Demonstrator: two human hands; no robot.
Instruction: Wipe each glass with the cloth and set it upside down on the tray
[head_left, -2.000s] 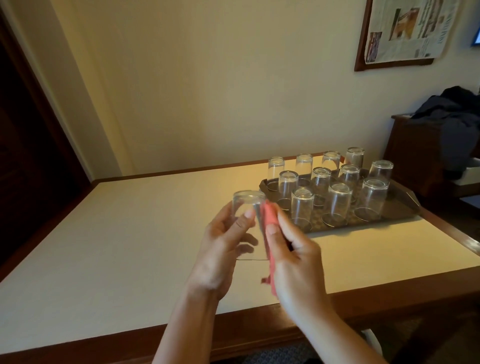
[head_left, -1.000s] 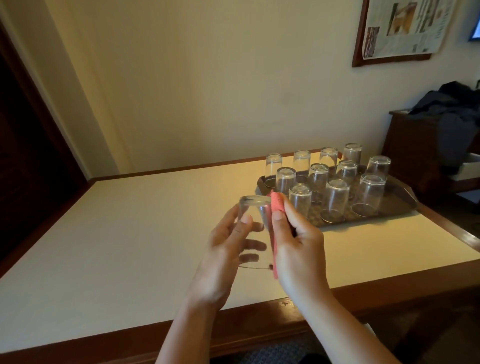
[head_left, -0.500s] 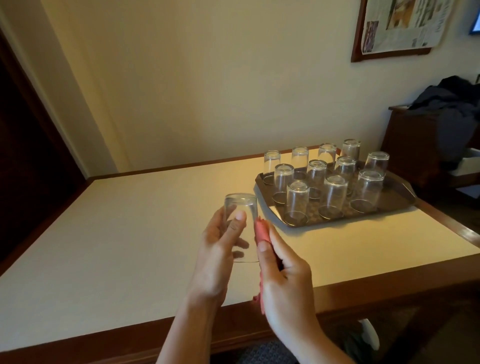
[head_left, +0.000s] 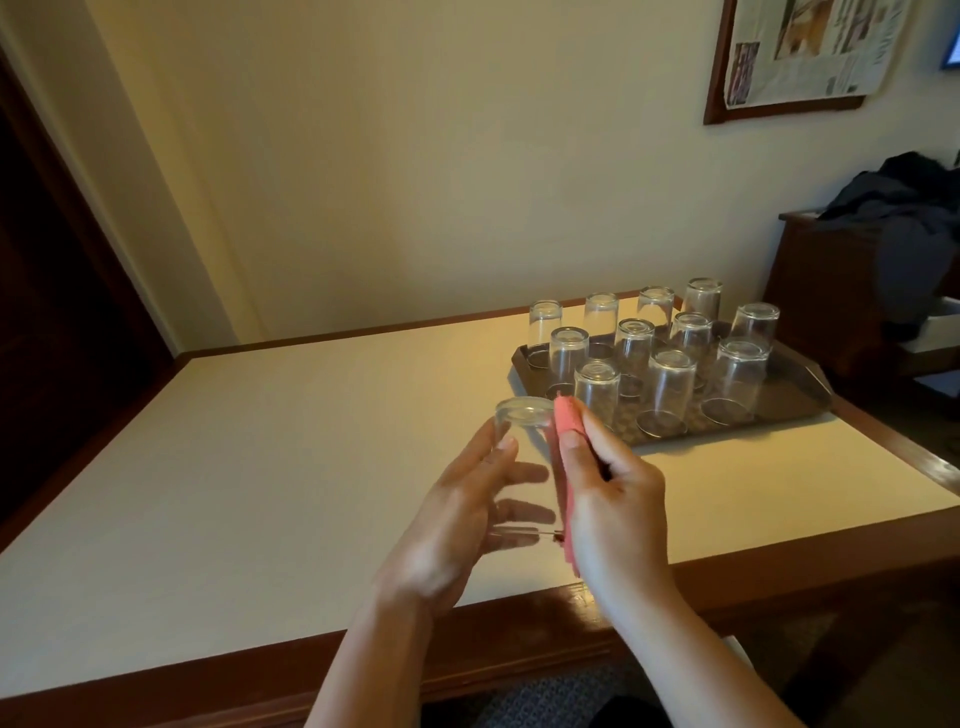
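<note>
Inverted glass held above tabletop near tray, gripped round its wall by left hand; cloth pinched in right hand. Likely light, slippery, fragile; best gripped mid-wall.

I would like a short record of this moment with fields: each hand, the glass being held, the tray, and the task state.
left hand: holds the glass
right hand: presses the pink cloth against the side of the glass
glass: upside down, above the table, not on the tray
tray: eleven upside-down glasses stand on it
task state: this glass is not yet set on the tray
</note>
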